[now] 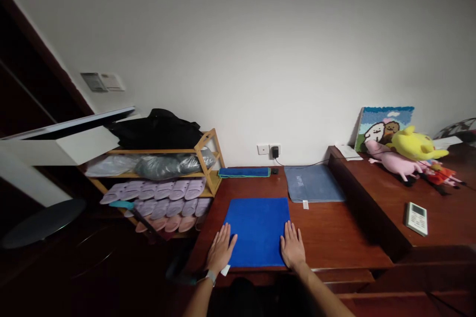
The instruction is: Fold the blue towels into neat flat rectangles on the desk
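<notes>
Resting flat at the two side edges of one blue cloth (258, 233), the left hand (219, 249) and the right hand (293, 246) are both open, fingers extended, gripping nothing. The cloth lies spread on the brown table (334, 237) between them, with one white tag (225, 270) beside the left hand's heel. Beyond the hands, near the wall, are one folded dark-blue cloth (243, 172) and, farther right, one grey-blue cloth (314, 183) with its own tag. Past these, two wall plates (263, 149) sit side by side, one bearing a black plug (274, 151). Left of the left hand, a wooden rack (210, 158) holds a black bag-like item (159, 129) on top, clear plastic bags (156, 166) with something greyish inside below it, then slippers (178, 189): six lilac in the upper row, lilac and pink ones lower, too dim to count. Farther left is one white box-like thing (87, 146), its contents too dark to tell. Well right of the right hand, a raised surface (379, 183) carries one keypad device (417, 218), at least three plush toys (412, 143) and one picture (386, 114) showing two cartoon animals.
</notes>
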{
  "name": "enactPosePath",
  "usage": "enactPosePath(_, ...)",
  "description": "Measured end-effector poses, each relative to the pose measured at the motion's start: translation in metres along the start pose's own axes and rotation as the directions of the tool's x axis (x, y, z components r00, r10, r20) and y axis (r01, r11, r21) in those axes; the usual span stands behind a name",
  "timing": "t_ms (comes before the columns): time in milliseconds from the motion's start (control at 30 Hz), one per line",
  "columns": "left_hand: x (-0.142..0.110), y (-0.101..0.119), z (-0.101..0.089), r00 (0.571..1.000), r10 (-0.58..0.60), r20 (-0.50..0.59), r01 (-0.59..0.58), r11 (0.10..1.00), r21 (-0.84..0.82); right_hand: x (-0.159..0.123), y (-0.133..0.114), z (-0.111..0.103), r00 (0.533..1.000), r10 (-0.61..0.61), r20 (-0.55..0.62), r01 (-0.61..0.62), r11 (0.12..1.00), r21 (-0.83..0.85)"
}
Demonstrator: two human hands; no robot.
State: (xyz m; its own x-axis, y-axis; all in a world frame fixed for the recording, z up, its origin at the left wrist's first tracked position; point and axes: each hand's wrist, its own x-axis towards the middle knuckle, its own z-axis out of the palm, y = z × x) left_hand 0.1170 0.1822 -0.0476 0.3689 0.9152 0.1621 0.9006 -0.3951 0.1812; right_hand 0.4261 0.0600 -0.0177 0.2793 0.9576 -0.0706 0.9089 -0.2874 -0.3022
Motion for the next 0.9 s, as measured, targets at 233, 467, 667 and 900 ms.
enactPosePath(233, -0.002, -0.010, 0.005, 0.999, -0.017, -0.043, 0.016, 1.000, -0.027, 0.005, 0.000, -0.002, 1.000, -0.005, -0.003, 0.005, 1.000, -0.011)
enactPosePath(467, 0.001, -0.013, 0.005, 0.998, -0.021, -0.063, 0.018, 0.999, -0.049, -0.004, 0.000, -0.007, 1.000, 0.009, -0.003, -0.008, 1.000, 0.026)
enactPosePath(667, -0.005, 0.001, -0.013, 0.982, 0.008, -0.187, -0.023, 0.997, -0.080, -0.028, 0.004, 0.007, 0.998, -0.052, -0.035, 0.053, 0.998, 0.029)
enactPosePath(900, -0.027, 0.139, -0.014, 0.889, 0.453, -0.073, -0.458, 0.886, -0.073, -0.031, 0.005, 0.008, 0.996, -0.082, -0.033, 0.082, 0.997, -0.003)
